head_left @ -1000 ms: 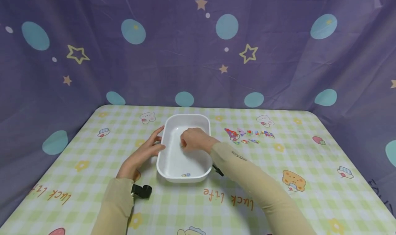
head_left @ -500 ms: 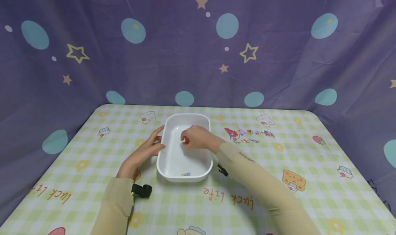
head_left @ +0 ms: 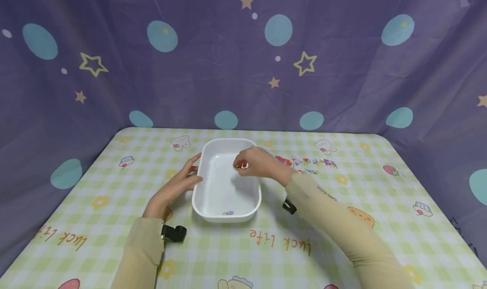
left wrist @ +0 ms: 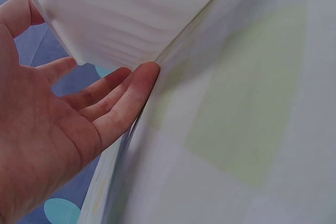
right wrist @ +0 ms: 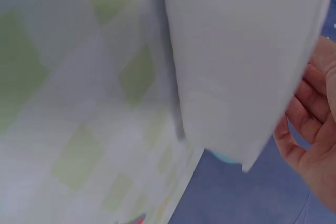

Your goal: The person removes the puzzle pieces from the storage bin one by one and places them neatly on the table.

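Observation:
A white rectangular plastic tray (head_left: 195,196) stands mid-table in the head view. My left hand (head_left: 176,187) rests against its left side, thumb at the rim. In the left wrist view its fingers (left wrist: 128,98) lie nearly straight along the outer wall. Over the tray's right rim, my right hand (head_left: 256,162) has curled fingers and pinches a small flat piece, of which only a sliver shows at the fingertips. The right wrist view shows those fingers (right wrist: 310,108) behind the tray wall, their tips hidden. One small printed piece (head_left: 228,213) lies at the tray's near end.
Several small, flat, brightly printed pieces (head_left: 329,163) lie in loose rows right of the tray, partly covered by my right hand. A green-checked cloth (head_left: 380,196) covers the table. A purple curtain (head_left: 228,77) hangs behind it.
My right hand has lifted and moved right, from inside the tray to over its right rim, with the small piece at its fingertips. The left hand and tray have kept their place.

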`<state>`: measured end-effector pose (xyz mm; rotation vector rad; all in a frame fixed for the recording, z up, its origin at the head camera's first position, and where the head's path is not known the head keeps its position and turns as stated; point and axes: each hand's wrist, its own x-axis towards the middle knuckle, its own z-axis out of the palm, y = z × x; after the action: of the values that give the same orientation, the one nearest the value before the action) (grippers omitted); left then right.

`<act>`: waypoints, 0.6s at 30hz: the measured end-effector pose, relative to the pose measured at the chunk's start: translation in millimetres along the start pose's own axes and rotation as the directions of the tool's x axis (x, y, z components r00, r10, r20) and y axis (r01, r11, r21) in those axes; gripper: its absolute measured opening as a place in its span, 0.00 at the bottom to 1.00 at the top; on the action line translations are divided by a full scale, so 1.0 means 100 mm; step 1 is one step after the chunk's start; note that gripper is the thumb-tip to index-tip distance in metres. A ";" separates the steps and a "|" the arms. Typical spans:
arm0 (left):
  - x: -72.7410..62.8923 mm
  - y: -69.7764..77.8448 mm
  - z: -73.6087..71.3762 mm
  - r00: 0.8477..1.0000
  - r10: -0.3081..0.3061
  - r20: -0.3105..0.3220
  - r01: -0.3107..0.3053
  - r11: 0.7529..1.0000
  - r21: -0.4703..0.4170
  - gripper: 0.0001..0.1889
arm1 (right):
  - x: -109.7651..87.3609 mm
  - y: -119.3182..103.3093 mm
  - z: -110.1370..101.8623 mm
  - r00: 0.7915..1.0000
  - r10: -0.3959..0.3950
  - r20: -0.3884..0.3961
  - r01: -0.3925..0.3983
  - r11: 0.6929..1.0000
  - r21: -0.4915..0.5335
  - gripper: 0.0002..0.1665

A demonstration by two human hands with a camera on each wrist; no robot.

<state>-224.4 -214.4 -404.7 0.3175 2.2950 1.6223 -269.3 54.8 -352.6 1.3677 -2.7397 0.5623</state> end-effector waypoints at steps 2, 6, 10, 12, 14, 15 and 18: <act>0.00 0.00 0.00 1.000 0.006 0.004 -0.006 1.000 -0.001 0.37 | -0.06 0.04 -0.03 1.000 0.007 -0.008 -0.007 1.000 -0.019 0.08; 0.00 0.00 0.00 1.000 0.005 0.013 -0.005 1.000 -0.011 0.37 | -0.19 0.12 -0.09 0.999 0.032 -0.027 -0.033 0.999 -0.034 0.08; -0.01 0.01 0.00 1.000 0.001 0.016 -0.001 1.000 -0.018 0.38 | -0.32 0.19 -0.17 0.998 0.031 -0.063 -0.033 0.999 -0.024 0.07; -0.01 0.01 0.00 1.000 -0.002 0.013 0.002 1.000 -0.020 0.38 | -0.36 0.21 -0.22 0.997 0.016 -0.082 -0.018 1.000 -0.024 0.08; 0.00 0.01 0.00 1.000 -0.001 0.016 0.001 1.000 -0.018 0.38 | -0.42 0.25 -0.26 0.995 0.009 -0.095 -0.012 0.999 -0.031 0.08; 0.00 0.01 0.00 1.000 -0.001 0.016 0.001 1.000 -0.015 0.38 | -0.44 0.27 -0.28 0.995 0.007 -0.102 -0.011 0.999 -0.036 0.08; 0.00 0.01 0.00 1.000 -0.001 0.011 0.001 1.000 -0.009 0.38 | -0.53 0.35 -0.33 0.993 0.025 -0.113 -0.031 0.998 -0.048 0.08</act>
<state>-224.7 -213.7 -404.1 0.3231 2.2786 1.6259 -268.1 125.9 -342.7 1.2486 -2.6686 0.5512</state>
